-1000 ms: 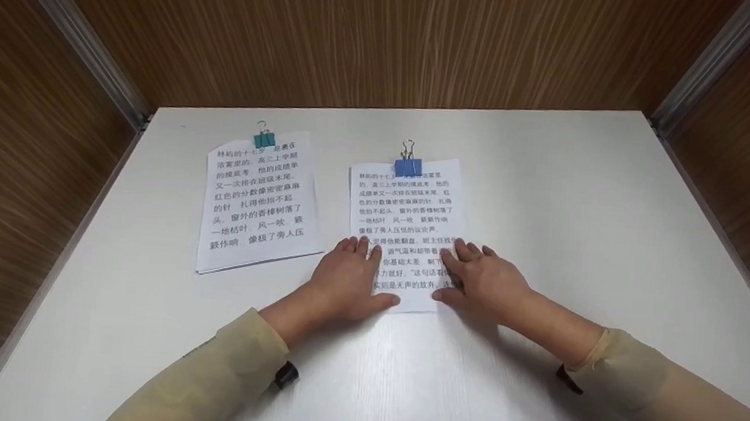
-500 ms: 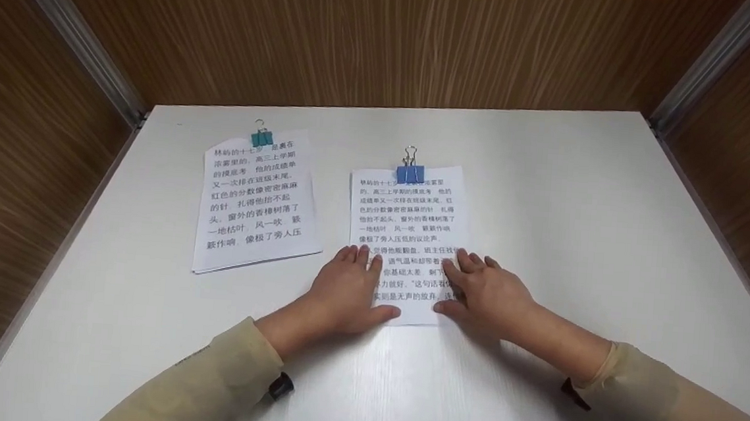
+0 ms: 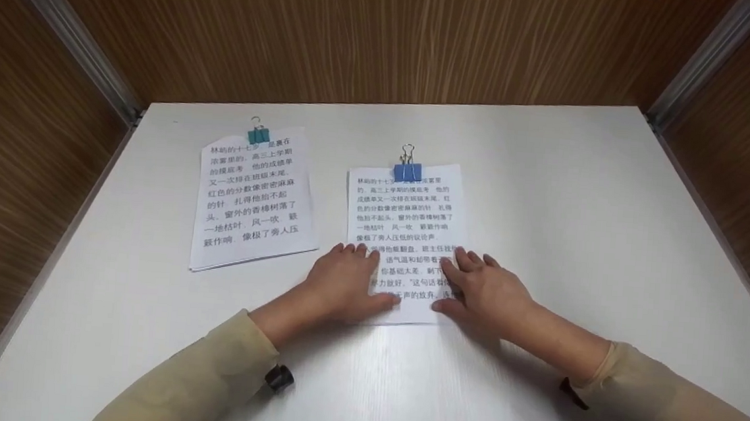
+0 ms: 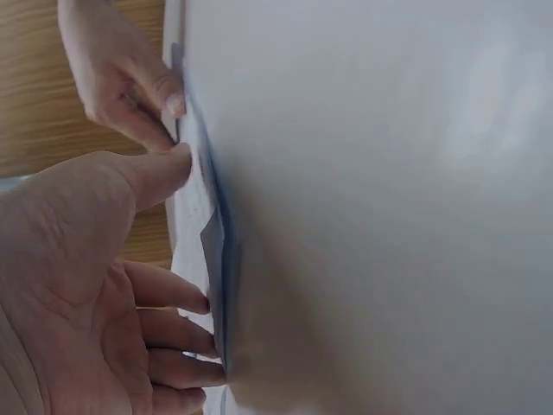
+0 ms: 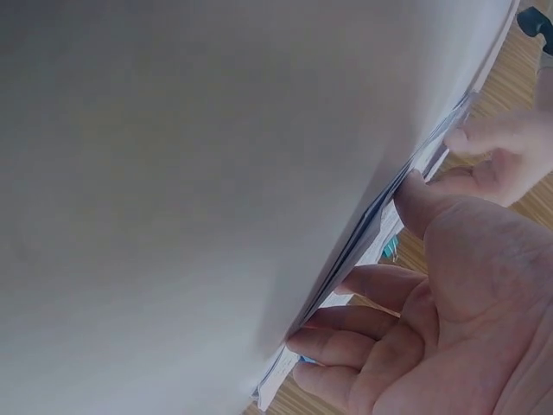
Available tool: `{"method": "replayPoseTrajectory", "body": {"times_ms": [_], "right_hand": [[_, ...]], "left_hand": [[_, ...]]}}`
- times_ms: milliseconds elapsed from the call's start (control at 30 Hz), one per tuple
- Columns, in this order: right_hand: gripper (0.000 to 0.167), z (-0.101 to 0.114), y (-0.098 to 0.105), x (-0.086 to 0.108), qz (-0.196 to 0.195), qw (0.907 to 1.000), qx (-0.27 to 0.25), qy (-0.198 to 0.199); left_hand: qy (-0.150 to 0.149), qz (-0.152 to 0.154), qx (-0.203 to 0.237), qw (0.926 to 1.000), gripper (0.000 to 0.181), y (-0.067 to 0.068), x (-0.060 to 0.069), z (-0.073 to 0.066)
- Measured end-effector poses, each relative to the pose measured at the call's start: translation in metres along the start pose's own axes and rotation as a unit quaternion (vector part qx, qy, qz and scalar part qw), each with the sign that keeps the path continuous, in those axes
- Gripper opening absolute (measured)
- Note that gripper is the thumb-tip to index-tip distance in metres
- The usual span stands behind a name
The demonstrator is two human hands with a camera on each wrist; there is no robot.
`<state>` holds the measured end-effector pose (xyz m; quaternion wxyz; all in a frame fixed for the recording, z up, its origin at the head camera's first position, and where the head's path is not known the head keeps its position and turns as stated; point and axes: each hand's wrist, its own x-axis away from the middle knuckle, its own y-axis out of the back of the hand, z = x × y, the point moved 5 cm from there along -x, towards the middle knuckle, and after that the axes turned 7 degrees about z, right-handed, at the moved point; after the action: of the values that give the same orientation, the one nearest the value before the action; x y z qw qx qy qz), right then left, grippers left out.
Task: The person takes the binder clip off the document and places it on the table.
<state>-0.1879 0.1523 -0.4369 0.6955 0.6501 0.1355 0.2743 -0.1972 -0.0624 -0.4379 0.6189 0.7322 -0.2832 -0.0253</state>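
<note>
A stack of printed sheets [image 3: 407, 226] lies on the white table in the head view, with a blue binder clip [image 3: 408, 172] on its top edge. My left hand [image 3: 340, 281] rests on the lower left edge of that stack, thumb near the bottom. On the lower right edge rests my right hand [image 3: 493, 288], fingers spread and the thumb pointing inward. Both wrist views show fingertips touching the sheets' edges; in the left wrist view a corner of paper [image 4: 214, 268] lifts slightly beside my left fingers. Part of the text is hidden beneath the hands.
Left of the hands lies a second stack of printed sheets [image 3: 250, 202], slightly turned, with a teal binder clip [image 3: 259, 136] on its top. Wood-grain panels [image 3: 387, 39] stand at the back and both sides of the white table [image 3: 599, 219].
Between the first frame and the middle one, the blue-clipped stack slides slightly toward me together with both hands. Since then my left hand has shifted a little left; the view drifts slightly.
</note>
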Motion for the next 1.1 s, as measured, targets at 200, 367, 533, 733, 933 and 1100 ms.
{"method": "replayPoseTrajectory", "body": {"times_ms": [200,367,533,733,933,1100], "right_hand": [[0.074,-0.001,0.0,-0.001,0.001,1.0,-0.001,-0.003],[0.074,-0.002,-0.001,-0.001,0.004,1.0,-0.005,-0.004],[0.075,-0.002,-0.002,0.0,0.009,0.9999,-0.011,-0.008],[0.074,-0.001,-0.002,0.001,0.006,1.0,-0.002,-0.005],[0.074,-0.002,-0.001,0.001,0.008,0.9999,0.003,-0.007],[0.074,-0.002,-0.001,-0.001,0.019,0.9997,-0.001,-0.015]], "left_hand": [[0.011,-0.046,0.053,0.9974,0.085,0.029,-0.016,0.02],[0.027,-0.076,0.076,0.9938,0.091,0.048,-0.039,0.047],[0.042,-0.073,0.096,0.9918,0.095,0.054,-0.062,0.071],[0.045,-0.053,0.117,0.9906,0.099,0.05,-0.081,0.086],[0.039,-0.048,0.136,0.9888,0.1,0.044,-0.09,0.092],[0.043,-0.043,0.13,0.9897,0.101,0.04,-0.093,0.091]]}}
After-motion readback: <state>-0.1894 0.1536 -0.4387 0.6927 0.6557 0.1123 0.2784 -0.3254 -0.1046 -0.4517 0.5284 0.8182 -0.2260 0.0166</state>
